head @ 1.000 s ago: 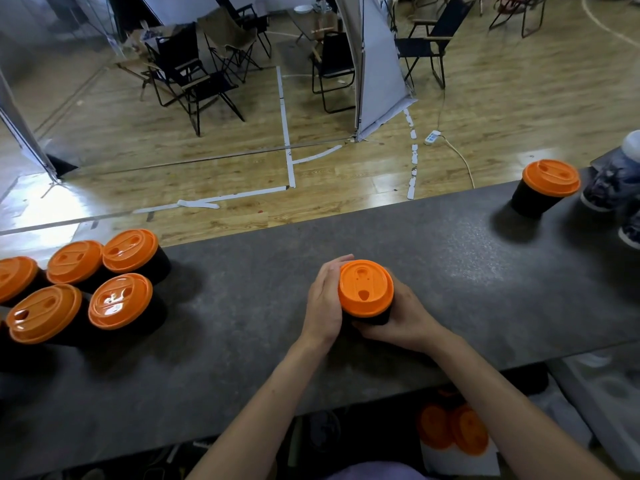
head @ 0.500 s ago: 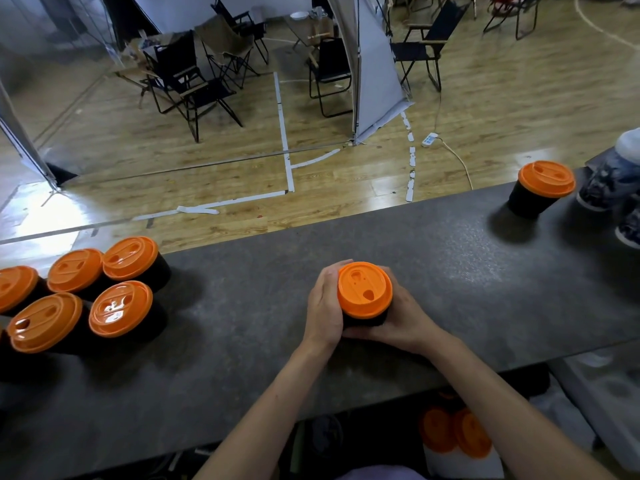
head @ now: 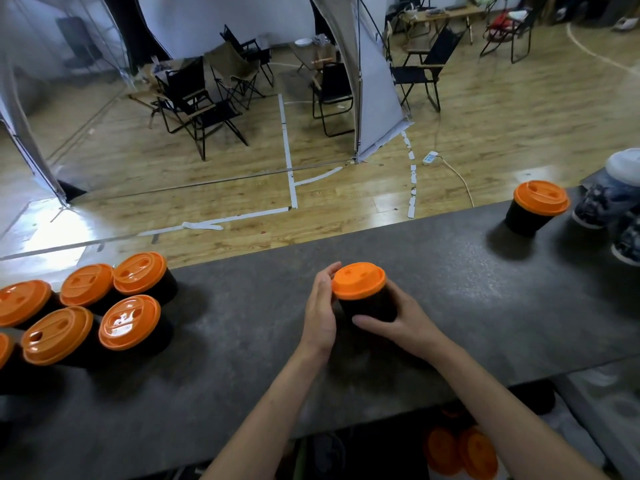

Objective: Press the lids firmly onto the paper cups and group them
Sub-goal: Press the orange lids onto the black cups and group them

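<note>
Gripping what, that right hand (head: 405,323)?

A black paper cup (head: 372,306), near the middle of the grey surface (head: 242,341). The thumb curls across the near side and the fingers wrap round the far side.

And the left hand (head: 320,313)?

Its fingers are nearly straight, laid flat against the cup's left side. The fingertips touch the rim of the orange lid (head: 359,280), but nothing is pinched.

Is the lid on?

It sits on top of the cup and covers the mouth. I cannot tell how tightly it is seated.

Is the cup standing on the surface?

I cannot tell. The right hand hides its base, and the cup looks slightly tilted.

Where are the others?

A cluster of lidded cups (head: 130,322) stands at the left end of the surface, packed side by side and well apart from the hands. A lone lidded cup (head: 535,209) stands at the far right, near the back edge.

Anything below?

Spare orange lids (head: 460,452) lie under the near edge, beside the right forearm.

And beyond the surface?

Wooden floor (head: 346,202) with white tape lines, and black folding chairs (head: 204,112) further back.
</note>
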{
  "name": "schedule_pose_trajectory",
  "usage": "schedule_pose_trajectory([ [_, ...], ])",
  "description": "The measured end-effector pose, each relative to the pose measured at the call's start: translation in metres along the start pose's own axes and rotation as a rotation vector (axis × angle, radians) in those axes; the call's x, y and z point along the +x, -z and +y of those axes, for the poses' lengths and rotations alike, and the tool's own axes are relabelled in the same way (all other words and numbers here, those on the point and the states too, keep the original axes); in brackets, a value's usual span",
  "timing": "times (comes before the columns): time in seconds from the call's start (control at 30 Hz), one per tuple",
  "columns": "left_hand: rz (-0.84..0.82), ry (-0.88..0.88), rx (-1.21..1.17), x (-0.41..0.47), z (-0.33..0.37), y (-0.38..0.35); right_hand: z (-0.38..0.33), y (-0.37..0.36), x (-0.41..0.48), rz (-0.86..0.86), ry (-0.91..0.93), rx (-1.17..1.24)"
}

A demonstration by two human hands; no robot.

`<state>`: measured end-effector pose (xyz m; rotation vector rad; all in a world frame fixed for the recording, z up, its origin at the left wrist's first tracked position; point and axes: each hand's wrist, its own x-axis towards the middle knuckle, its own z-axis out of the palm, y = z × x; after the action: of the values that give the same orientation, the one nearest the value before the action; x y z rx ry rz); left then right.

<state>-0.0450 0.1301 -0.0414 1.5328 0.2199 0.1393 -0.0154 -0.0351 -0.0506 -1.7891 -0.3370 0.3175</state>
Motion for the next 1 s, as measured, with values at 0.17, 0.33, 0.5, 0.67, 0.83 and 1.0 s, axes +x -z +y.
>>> schedule_pose_trajectory([
  [0.17,-0.156,-0.090,0.014,0.001,0.050,0.021,-0.058,-0.006,0.003,0.081,-0.134,0.343],
  [0.33,-0.227,-0.166,-0.084,-0.001,0.120,0.038,-0.125,-0.013,0.003,-0.021,-0.105,0.528],
  [0.5,-0.168,-0.248,-0.114,-0.010,0.168,0.041,-0.176,-0.012,0.001,-0.083,-0.040,0.557],
  [0.67,-0.192,-0.299,-0.132,-0.014,0.195,0.045,-0.211,-0.014,-0.002,-0.093,0.001,0.580],
  [0.83,-0.219,-0.301,-0.165,-0.008,0.211,0.047,-0.228,-0.016,-0.003,-0.174,-0.030,0.603],
  [1.0,-0.194,-0.360,-0.127,-0.007,0.212,0.042,-0.229,-0.010,-0.002,-0.161,-0.057,0.574],
])
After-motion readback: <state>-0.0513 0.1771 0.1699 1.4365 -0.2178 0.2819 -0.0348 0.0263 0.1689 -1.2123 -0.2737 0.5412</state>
